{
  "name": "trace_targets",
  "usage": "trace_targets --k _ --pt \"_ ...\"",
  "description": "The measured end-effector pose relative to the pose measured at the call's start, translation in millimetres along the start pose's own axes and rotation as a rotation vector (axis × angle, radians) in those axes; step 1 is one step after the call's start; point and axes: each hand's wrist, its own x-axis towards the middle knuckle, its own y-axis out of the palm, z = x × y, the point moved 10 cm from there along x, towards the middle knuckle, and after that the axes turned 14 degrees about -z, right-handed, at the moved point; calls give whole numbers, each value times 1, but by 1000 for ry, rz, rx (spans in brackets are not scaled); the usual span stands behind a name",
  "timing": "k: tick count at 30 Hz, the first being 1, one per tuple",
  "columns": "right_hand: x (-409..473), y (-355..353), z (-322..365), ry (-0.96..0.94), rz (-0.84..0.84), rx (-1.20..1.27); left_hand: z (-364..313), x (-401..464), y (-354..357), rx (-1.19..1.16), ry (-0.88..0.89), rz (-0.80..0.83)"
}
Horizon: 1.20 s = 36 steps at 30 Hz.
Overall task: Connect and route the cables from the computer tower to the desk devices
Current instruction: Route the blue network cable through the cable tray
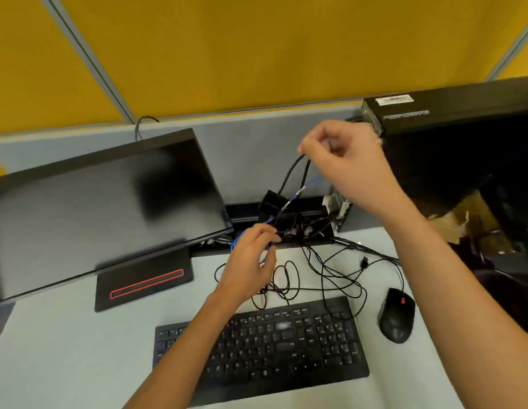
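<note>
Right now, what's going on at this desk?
A person is sorting cables behind a desk setup. The right hand is raised and pinches black cables that hang down towards the cable slot at the back of the desk. The left hand holds a blue cable at that slot. Thin black leads lie tangled loose on the desk between the keyboard, mouse and monitor. The computer tower stands at right.

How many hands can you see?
2. The left hand is low near the monitor's corner, holding a blue cable. The right hand is raised beside the computer tower, pinching black cables.
</note>
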Motion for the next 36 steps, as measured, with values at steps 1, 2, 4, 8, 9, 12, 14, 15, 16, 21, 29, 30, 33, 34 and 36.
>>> trace_targets --k 1,2,4,8,9,12,14,15,16,21,29,30,33,34,36 --pt "-18 24 -6 19 148 -42 19 -12 -15 41 -53 -39" --pt "-39 52 -22 46 334 -144 41 -24 -29 88 -123 -77" --pt "-79 95 -71 130 674 -372 79 -37 -44 183 -281 -118" --pt "-114 138 -134 150 714 -523 130 -51 -27 200 -612 -18" --pt "-117 147 -137 104 678 -545 139 -52 -17 179 -681 29" --pt "-126 176 -133 -68 695 -544 148 -50 14 34 -796 248" --pt "-127 186 -138 -74 740 -468 140 -49 31 -77 -760 381" --pt "-127 187 -143 -57 763 -423 136 -47 34 -46 -688 406" --pt "-124 188 -148 -60 787 -408 134 -42 35 14 -600 402" --pt "-116 205 -161 -241 917 -621 127 -27 33 -37 -483 284" --pt "-104 226 -183 -64 738 -522 132 -54 39 120 -350 351" --pt "-100 228 -180 -94 689 -536 122 -57 41 96 -249 352" --pt "-89 235 -175 -103 546 -596 118 -51 37 -70 -254 244" --pt "-85 237 -178 -66 498 -615 130 -45 31 -163 -400 142" --pt "-82 238 -183 11 411 -617 159 -38 27 -374 -733 -45"
